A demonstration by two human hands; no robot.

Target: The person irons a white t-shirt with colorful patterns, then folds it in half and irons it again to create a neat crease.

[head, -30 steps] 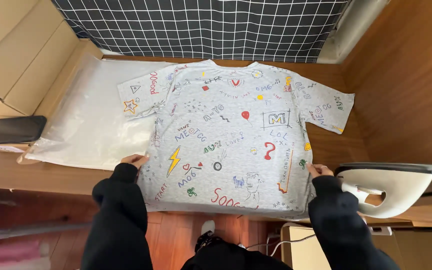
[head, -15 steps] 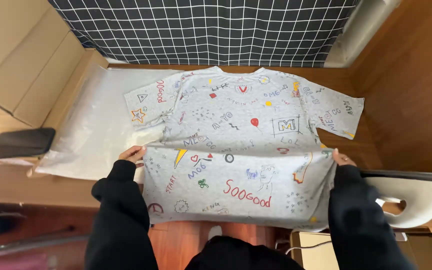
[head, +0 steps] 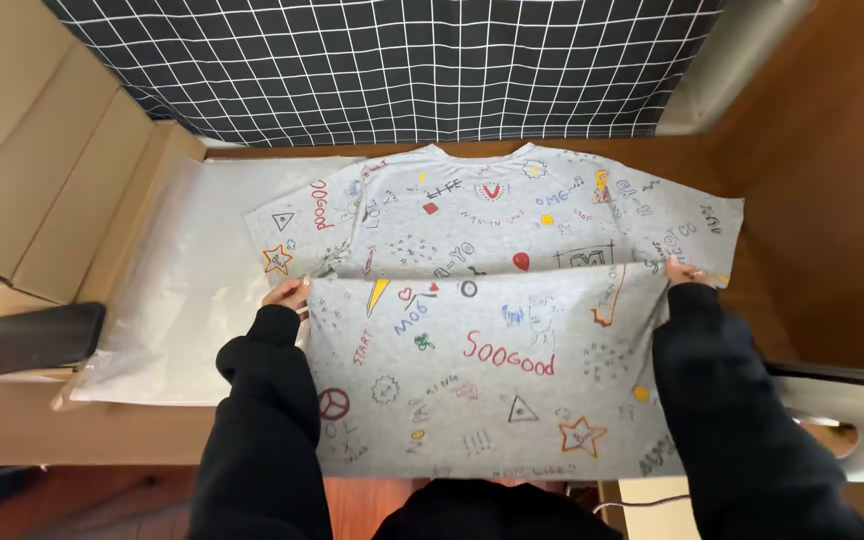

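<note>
My left hand [head: 289,293] and right hand [head: 680,270], each pinching a side of the grey doodle-printed cotton T-shirt [head: 492,215], have drawn it further off the wooden table [head: 752,300]; more fabric now hangs toward me.

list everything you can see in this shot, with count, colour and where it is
t-shirt: 1, light grey with coloured doodle print, spread on the table, its near part lifted by both side edges
plastic sheet: 1, clear-whitish, on the table left of the t-shirt, partly under its sleeve
phone: 1, black, lying flat at the left edge
cardboard boxes: several, tan, stacked at upper left
grid cloth: 1, black with white lines, along the back
iron: 1, white with dark top, at lower right, partly cut off
table: 1, brown wood, under the t-shirt
left hand: 1, black sleeve, gripping the t-shirt's left edge
right hand: 1, black sleeve, gripping the t-shirt's right edge
</note>
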